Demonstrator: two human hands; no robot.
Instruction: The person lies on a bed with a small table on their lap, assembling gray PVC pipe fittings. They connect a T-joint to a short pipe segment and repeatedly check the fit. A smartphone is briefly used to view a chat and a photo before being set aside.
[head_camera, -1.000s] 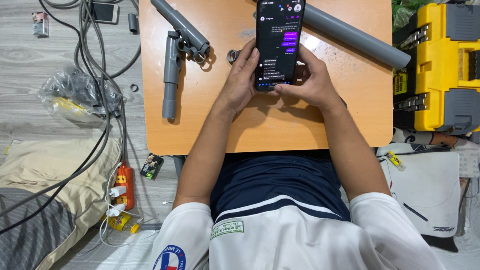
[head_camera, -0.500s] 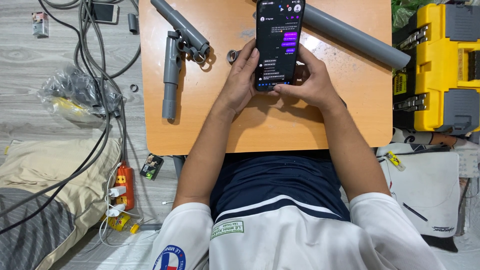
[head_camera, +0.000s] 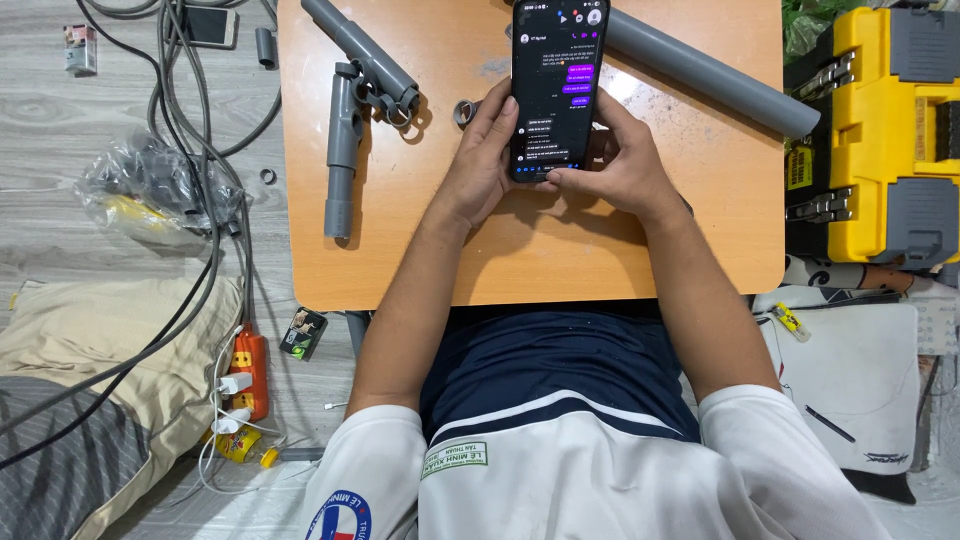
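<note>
A black smartphone (head_camera: 555, 85) with a lit chat screen is held upright over the orange wooden table (head_camera: 400, 260). My left hand (head_camera: 480, 155) grips its left edge, and my right hand (head_camera: 620, 165) holds the lower right side with the thumb on the bottom of the screen. Left of the phone lie grey plastic pipes joined with fittings (head_camera: 350, 120). A long grey pipe (head_camera: 710, 72) lies diagonally at the upper right, partly behind the phone.
A yellow and grey toolbox (head_camera: 890, 130) stands right of the table. On the floor to the left are thick cables (head_camera: 200, 180), a clear plastic bag (head_camera: 140, 195), an orange power strip (head_camera: 248, 370) and a beige cushion (head_camera: 110, 360). A white case (head_camera: 860, 385) lies lower right.
</note>
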